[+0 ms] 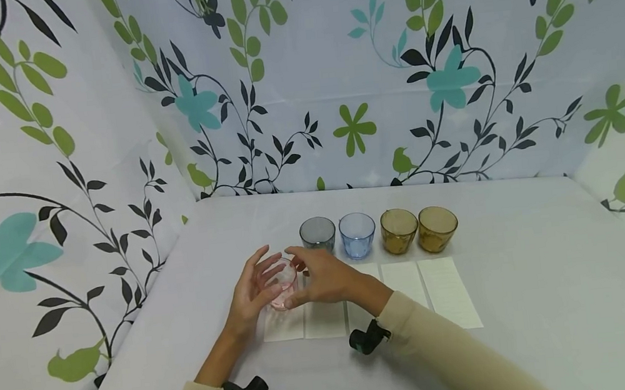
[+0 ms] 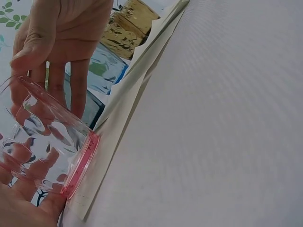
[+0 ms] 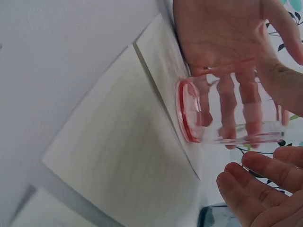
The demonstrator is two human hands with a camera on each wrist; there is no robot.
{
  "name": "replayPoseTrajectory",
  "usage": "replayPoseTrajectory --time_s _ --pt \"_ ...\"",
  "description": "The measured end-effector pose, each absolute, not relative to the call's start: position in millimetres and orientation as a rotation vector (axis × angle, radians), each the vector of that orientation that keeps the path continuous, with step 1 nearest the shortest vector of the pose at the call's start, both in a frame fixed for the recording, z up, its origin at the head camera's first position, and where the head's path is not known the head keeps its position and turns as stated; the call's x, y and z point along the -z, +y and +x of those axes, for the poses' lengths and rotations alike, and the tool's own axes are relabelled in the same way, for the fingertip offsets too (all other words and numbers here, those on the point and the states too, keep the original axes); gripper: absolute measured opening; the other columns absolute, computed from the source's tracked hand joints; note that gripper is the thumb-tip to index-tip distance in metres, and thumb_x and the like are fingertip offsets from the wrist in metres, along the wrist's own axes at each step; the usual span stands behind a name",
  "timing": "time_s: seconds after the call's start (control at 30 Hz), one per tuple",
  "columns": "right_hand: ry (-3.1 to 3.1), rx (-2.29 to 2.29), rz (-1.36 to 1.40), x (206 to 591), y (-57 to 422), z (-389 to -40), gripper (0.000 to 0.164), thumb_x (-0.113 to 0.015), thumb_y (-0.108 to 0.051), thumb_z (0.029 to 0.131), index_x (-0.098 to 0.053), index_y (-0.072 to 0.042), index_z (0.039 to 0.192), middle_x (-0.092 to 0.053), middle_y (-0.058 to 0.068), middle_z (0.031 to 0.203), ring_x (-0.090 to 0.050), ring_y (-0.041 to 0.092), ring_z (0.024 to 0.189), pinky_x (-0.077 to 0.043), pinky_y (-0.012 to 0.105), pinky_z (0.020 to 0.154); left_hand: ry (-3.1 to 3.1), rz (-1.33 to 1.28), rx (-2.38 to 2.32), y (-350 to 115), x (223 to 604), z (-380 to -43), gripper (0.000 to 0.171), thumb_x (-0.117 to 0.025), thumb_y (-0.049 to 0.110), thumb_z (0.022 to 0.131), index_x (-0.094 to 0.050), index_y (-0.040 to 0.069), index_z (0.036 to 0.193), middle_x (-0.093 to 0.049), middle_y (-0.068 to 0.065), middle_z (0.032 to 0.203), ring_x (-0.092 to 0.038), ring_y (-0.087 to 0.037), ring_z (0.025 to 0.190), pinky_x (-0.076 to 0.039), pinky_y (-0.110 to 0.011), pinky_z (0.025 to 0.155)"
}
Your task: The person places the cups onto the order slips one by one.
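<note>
A clear pink glass (image 1: 284, 285) stands upright at the leftmost paper slip (image 1: 282, 325), its pink base (image 2: 81, 165) right at the paper. My left hand (image 1: 251, 292) is on the glass's left side. In the right wrist view, the straight fingers (image 3: 227, 104) of that hand show through the glass. From the other side, my right hand (image 1: 326, 278) reaches around, thumb near the front of the glass and other fingers by the rim. A gap shows between the right fingers (image 3: 246, 189) and the glass wall in the right wrist view.
Behind the slips stand a grey glass (image 1: 318, 232), a blue glass (image 1: 358, 234) and two amber glasses (image 1: 399, 230) in a row. Several pale paper slips (image 1: 450, 291) lie side by side on the white table (image 1: 537, 299). A patterned cloth (image 1: 303, 95) hangs behind.
</note>
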State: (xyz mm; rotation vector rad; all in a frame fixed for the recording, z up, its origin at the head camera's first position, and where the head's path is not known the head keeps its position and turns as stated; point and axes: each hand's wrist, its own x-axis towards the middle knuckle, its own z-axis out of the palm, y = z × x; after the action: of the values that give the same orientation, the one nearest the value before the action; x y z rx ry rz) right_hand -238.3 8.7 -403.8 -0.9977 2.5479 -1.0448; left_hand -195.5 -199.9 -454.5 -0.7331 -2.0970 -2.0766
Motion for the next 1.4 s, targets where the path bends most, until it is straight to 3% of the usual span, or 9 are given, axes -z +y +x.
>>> replayPoseTrajectory --time_s 0.17,0.23,0.47,0.6,0.77,0.93,1.17,1.4 --pt "2.574 1.012 -1.009 390 15 -239 0.087 -0.083 -0.032 0.083 -0.039 -0.007 0.153 -0.06 0.012 0.138 -0.06 0.026 0.124 -0.052 0.039 0.102 -2.12 -0.716 2.044 -201 454 -196 0.078 -0.06 0.001 0.09 -0.024 0.009 0.159 -0.038 -0.037 0.149 -0.041 -0.05 0.138 -0.03 -0.066 0.113" --pt "2.582 0.999 -1.025 386 18 -239 0.082 -0.08 -0.028 0.085 -0.039 -0.007 0.153 -0.059 0.014 0.139 -0.059 0.029 0.125 -0.051 0.04 0.102 -2.127 -0.71 2.037 -201 454 -196 0.08 -0.063 0.001 0.089 -0.024 0.01 0.159 -0.039 -0.036 0.148 -0.042 -0.049 0.138 -0.029 -0.068 0.112" --pt "2.623 0.961 -1.13 374 33 -243 0.066 -0.068 -0.017 0.093 -0.042 -0.005 0.152 -0.061 0.012 0.136 -0.062 0.027 0.122 -0.052 0.039 0.102 -2.164 -0.669 2.037 -199 452 -195 0.084 -0.07 0.0 0.087 -0.026 0.011 0.158 -0.044 -0.028 0.149 -0.041 -0.048 0.139 -0.039 -0.048 0.115" --pt "2.626 0.962 -1.238 367 40 -246 0.057 -0.064 -0.01 0.096 -0.045 0.0 0.149 -0.063 0.013 0.128 -0.064 0.026 0.114 -0.054 0.039 0.097 -2.17 -0.649 2.058 -200 452 -193 0.083 -0.071 0.0 0.086 -0.027 0.007 0.156 -0.047 -0.024 0.148 -0.042 -0.046 0.139 -0.042 -0.038 0.113" --pt "2.634 1.014 -1.288 359 44 -250 0.053 -0.063 -0.005 0.095 -0.047 0.002 0.146 -0.064 0.017 0.126 -0.065 0.029 0.109 -0.056 0.039 0.092 -2.19 -0.649 2.06 -200 454 -192 0.078 -0.072 0.0 0.087 -0.031 0.0 0.153 -0.048 -0.025 0.146 -0.043 -0.046 0.138 -0.043 -0.036 0.112" --pt "2.72 0.975 -1.289 358 47 -255 0.053 -0.064 -0.011 0.097 -0.048 0.0 0.146 -0.063 0.015 0.126 -0.063 0.027 0.109 -0.055 0.039 0.092 -2.231 -0.632 2.035 -198 455 -192 0.071 -0.072 0.002 0.089 -0.034 -0.003 0.149 -0.049 -0.024 0.146 -0.045 -0.045 0.137 -0.046 -0.036 0.11" --pt "2.892 0.898 -1.267 368 53 -263 0.054 -0.068 -0.023 0.096 -0.052 -0.007 0.145 -0.063 0.009 0.128 -0.055 0.022 0.119 -0.051 0.042 0.101 -2.243 -0.599 2.048 -196 455 -192 0.073 -0.072 0.001 0.088 -0.033 -0.002 0.149 -0.05 -0.021 0.146 -0.045 -0.042 0.138 -0.045 -0.037 0.11" --pt "2.965 0.956 -1.272 375 53 -270 0.058 -0.069 -0.031 0.095 -0.052 -0.006 0.144 -0.059 0.01 0.138 -0.05 0.023 0.128 -0.049 0.045 0.104 -2.256 -0.599 2.011 -196 458 -194 0.071 -0.071 0.004 0.089 -0.034 -0.001 0.149 -0.052 -0.019 0.144 -0.046 -0.04 0.137 -0.045 -0.035 0.11"
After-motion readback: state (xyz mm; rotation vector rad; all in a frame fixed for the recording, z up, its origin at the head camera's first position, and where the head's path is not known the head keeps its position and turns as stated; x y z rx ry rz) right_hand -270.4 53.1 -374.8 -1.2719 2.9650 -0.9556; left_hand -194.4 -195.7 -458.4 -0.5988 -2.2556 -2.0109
